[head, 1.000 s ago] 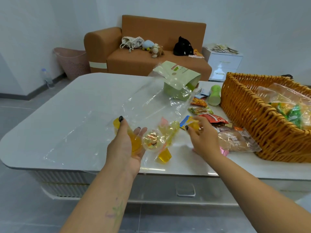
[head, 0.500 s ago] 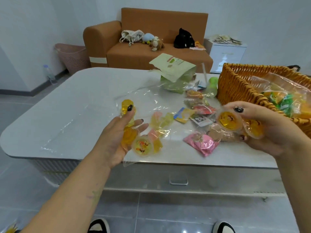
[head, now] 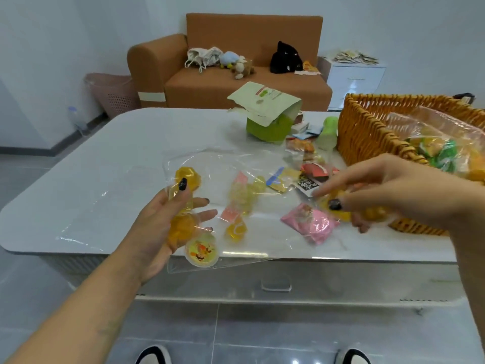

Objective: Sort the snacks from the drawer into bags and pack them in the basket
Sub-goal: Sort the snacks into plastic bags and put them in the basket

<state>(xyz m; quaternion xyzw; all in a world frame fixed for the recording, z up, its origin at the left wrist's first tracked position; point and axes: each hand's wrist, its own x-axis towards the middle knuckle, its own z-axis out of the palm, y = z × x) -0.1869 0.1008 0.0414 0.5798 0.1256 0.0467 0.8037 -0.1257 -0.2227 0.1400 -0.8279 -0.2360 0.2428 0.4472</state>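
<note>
The white counter [head: 105, 164] fills the middle of the view, its near right corner hidden behind the right forearm. The woven basket [head: 367, 132] stands on the counter's right end, cut off by the right edge of the picture, so its full extent cannot be seen; inside lies a filled clear bag [head: 446, 137] whose yellow and green contents are blurred. A flat clear plastic bag [head: 236, 164] lies spread on the counter in front of the person, its near edge hanging over the counter's front; its outline is hard to follow because of glare. A green pouch [head: 265, 111] with its pale flap up sits behind it, partly covering small packets near the basket that are too small to read.

The left hand [head: 168, 222] grips the bag's near left part, thumb pressed over yellow jelly cups [head: 187, 177] inside the film, the other fingers extended below; how many cups it holds is unclear, since they overlap. One jelly cup with a printed lid [head: 201, 250] sits at the bag's bottom edge just beside the palm. The right hand [head: 380, 190] hovers over the counter beside the basket, fingers curled round more yellow jelly cups [head: 338, 208], smeared by motion blur. Under it lie a pink packet [head: 312, 224] and a red and black packet [head: 315, 174], partly covered. Pale yellow wrapped sweets [head: 244, 195] lie between the hands, apparently within the bag.
</note>
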